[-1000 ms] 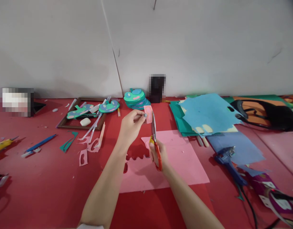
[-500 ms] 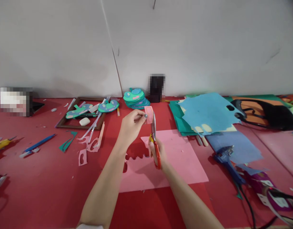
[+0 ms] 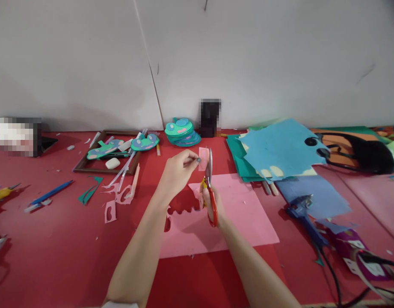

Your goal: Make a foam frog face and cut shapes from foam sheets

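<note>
My left hand (image 3: pixel 179 172) pinches a small pink piece of craft sheet (image 3: pixel 203 159) by its left edge, with an outline drawn on it. In my right hand (image 3: pixel 212 201) is a pair of scissors (image 3: pixel 212 207) with red and yellow handles, blades pointing up. The blades stand close to the right edge of the small piece; whether they touch it I cannot tell. Below both hands lies a large pink sheet (image 3: pixel 244 218) with a ragged, cut-out upper left edge.
Stacked green-blue cutouts (image 3: pixel 182 133) stand at the back by a dark blurred object (image 3: pixel 210 117). A brown frame (image 3: pixel 84 164) holds more cutouts on the left. To the right lie blue sheets (image 3: pixel 280 149), a blue glue gun (image 3: pixel 307 220) with its cable, and a black strap (image 3: pixel 373 156).
My left hand and the small pink piece have shifted slightly right and down. The scissor blades now appear spread a little apart beside the piece.
</note>
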Motion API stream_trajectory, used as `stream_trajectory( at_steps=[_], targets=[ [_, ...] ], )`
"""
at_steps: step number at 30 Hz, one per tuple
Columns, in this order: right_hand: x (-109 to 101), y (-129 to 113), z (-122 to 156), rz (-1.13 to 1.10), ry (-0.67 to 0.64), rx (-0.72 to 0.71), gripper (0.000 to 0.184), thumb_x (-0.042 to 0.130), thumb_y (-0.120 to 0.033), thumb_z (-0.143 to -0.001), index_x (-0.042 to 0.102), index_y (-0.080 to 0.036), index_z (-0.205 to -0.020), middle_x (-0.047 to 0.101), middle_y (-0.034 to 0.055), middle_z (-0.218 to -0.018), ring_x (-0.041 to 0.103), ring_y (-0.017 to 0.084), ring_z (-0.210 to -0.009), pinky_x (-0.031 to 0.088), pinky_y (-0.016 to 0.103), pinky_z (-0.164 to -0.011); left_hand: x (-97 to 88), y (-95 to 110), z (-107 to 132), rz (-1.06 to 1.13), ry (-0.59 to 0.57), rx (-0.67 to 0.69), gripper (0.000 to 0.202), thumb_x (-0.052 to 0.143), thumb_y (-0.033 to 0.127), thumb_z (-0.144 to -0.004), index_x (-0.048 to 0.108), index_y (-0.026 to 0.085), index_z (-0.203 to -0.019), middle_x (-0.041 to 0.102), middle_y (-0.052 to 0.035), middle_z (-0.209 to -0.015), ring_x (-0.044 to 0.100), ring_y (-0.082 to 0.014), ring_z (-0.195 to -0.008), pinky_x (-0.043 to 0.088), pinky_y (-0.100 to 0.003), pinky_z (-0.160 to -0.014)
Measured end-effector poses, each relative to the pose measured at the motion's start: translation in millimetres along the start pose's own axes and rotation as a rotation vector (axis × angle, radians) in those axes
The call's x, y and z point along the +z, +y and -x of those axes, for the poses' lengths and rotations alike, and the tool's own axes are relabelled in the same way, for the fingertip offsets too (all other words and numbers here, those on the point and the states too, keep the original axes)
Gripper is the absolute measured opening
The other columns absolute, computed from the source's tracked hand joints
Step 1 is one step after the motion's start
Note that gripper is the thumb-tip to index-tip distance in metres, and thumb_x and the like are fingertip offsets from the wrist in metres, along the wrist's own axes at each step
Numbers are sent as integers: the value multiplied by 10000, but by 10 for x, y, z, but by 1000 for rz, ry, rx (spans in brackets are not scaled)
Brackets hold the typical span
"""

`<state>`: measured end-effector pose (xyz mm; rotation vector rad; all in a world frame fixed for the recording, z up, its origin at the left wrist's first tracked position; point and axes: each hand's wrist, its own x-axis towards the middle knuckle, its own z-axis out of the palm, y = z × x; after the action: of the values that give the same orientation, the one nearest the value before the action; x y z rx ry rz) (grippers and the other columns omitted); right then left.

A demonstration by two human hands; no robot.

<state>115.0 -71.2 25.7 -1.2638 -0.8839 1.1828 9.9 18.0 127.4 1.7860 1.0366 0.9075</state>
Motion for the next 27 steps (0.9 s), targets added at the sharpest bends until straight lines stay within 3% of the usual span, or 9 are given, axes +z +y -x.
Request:
stream_trajectory(
  at_steps=[8, 12, 27],
  targets=[
    [3, 27, -29, -14, 54, 21, 384, 488, -581, -791, 404, -217, -703, 356, -71, -513, 332, 67, -395, 264, 198, -368, 33, -1, 10, -20, -35, -9, 67, 545, 251, -811, 591, 202, -808, 676, 3, -793, 652, -149, -788, 478, -244, -704],
    [-8, 55, -38, 9, 82, -45, 404, 483, -596, -788, 415, -214, -675, 369, -60, -495, 335, 73, -404, 261, 207, -379, 33, 0, 12, -25, -49, -6, 75, 534, 249, -820, 589, 199, -812, 675, 5, -793, 652, -144, -790, 478, -239, -707],
    [-14, 18, -33, 49, 92, -81, 422, 471, -594, -798, 386, -213, -638, 344, -63, -476, 317, 78, -416, 253, 221, -393, 39, -14, 3, -32, -43, -3, 72, 537, 251, -817, 584, 195, -815, 671, 1, -797, 647, -142, -789, 480, -243, -710]
  ],
)
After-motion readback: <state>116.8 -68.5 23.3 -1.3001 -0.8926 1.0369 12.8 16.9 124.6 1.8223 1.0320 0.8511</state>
